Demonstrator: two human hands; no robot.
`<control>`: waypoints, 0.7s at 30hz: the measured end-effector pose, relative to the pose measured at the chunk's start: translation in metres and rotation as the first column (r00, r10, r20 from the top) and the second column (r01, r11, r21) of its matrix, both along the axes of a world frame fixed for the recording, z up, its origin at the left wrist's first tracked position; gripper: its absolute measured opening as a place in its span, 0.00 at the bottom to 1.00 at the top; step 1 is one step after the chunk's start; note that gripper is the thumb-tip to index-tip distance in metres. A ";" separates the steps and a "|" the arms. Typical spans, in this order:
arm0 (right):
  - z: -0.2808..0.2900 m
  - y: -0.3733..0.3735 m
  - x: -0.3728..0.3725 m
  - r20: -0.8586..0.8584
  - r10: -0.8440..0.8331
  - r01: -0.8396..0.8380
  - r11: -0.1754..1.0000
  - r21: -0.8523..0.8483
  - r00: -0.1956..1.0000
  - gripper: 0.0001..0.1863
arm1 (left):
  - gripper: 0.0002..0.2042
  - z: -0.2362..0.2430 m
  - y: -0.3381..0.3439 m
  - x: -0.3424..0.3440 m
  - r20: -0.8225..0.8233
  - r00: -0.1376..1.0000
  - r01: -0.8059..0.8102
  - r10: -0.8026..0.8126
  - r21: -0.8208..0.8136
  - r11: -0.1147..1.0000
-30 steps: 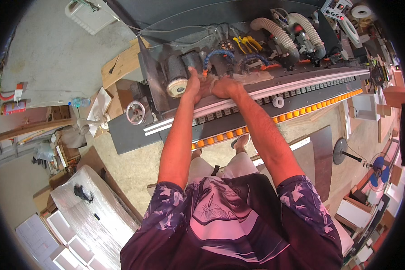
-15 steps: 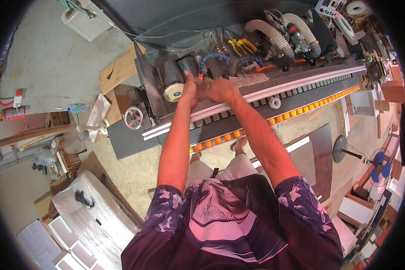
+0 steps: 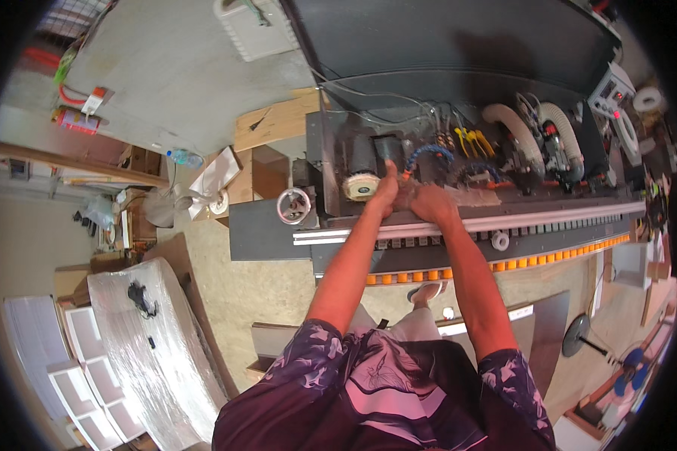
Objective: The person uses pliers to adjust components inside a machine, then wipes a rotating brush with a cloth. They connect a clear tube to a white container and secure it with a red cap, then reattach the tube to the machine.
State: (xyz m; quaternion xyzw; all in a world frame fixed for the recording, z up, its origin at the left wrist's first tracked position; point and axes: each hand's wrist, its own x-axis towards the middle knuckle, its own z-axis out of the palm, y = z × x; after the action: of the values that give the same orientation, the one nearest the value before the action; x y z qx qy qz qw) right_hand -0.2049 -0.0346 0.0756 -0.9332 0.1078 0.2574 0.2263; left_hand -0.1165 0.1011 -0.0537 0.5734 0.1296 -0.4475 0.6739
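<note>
"As the head view looks down into the open machine bay (image 3: 332, 169), where are the two hands?"

"Close together, both reaching past the white guide rail (image 3: 534, 219). The left hand (image 3: 386, 192) has its thumb raised just beside the cream polishing wheel (image 3: 360, 186); the right hand (image 3: 434, 203) shows its back, fingertips out of sight. I can't tell whether either grips anything."

"What are they at?"

"Something reddish-brown (image 3: 405, 197) shows between them, too blurred to name. The nearest clear part is that polishing wheel, at the end of its dark motor (image 3: 363, 156), on the left hand's left. A blue segmented hose (image 3: 432, 149) arches just beyond."

"So what's done, and what's left?"

"By my judgement, access is done: the bay lies uncovered and both hands are inside. The wheel looks mounted. The yellow pliers (image 3: 481, 141) lie farther back, untouched. Handling seems under way rather than finished; how much remains, this view doesn't show."
</note>
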 end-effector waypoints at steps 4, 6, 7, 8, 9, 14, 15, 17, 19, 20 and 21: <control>-0.050 -0.018 0.002 0.088 0.040 -0.037 0.998 -0.045 0.995 0.24 | 0.48 0.023 -0.017 -0.003 0.078 0.997 -0.017 0.021 -0.060 0.998; -0.070 -0.027 0.003 0.062 0.085 -0.083 0.996 -0.034 0.994 0.25 | 0.48 0.045 -0.018 -0.008 0.069 0.998 -0.008 0.009 -0.026 1.000; -0.070 -0.028 0.005 0.051 0.114 -0.112 0.993 -0.032 0.992 0.26 | 0.48 0.049 -0.017 -0.008 0.058 0.998 -0.006 0.007 -0.011 1.000; -0.053 -0.017 0.008 0.046 0.092 -0.090 0.995 -0.028 0.995 0.26 | 0.48 0.042 -0.011 -0.008 0.039 0.999 -0.025 0.025 0.006 1.000; -0.035 -0.008 0.008 0.041 0.067 -0.066 0.998 -0.025 0.997 0.25 | 0.48 0.035 -0.006 -0.009 0.081 0.995 -0.059 0.056 0.045 0.997; -0.020 -0.004 0.007 0.033 0.068 -0.066 0.996 -0.051 0.997 0.24 | 0.48 0.029 -0.009 -0.008 0.089 0.996 -0.029 0.022 0.080 0.996; -0.029 -0.005 0.009 0.035 0.113 -0.112 0.993 -0.031 0.993 0.24 | 0.47 0.015 -0.011 -0.006 0.100 0.993 -0.064 0.058 0.059 0.996; -0.044 -0.015 0.011 0.037 0.197 -0.197 0.980 -0.014 0.980 0.23 | 0.46 0.022 -0.013 -0.006 0.110 0.993 -0.041 0.036 0.039 0.998; -0.085 -0.042 0.004 0.068 0.328 -0.324 0.944 -0.059 0.942 0.23 | 0.46 0.043 -0.022 -0.009 0.101 0.995 0.023 -0.029 0.062 0.998; -0.097 -0.051 0.006 0.081 0.398 -0.392 0.916 -0.082 0.914 0.23 | 0.46 0.051 -0.024 -0.010 0.097 0.994 0.047 -0.054 0.075 0.996; -0.092 -0.047 0.011 0.064 0.579 -0.566 0.811 -0.145 0.813 0.22 | 0.46 0.050 -0.019 -0.009 0.102 0.994 0.019 -0.027 0.076 0.997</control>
State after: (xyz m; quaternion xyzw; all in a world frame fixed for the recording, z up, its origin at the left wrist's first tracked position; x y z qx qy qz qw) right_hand -0.1939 -0.0818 -0.0164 -0.9462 -0.1753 0.2575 0.0876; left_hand -0.1258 0.0825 -0.0035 0.6219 0.1049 -0.4200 0.6525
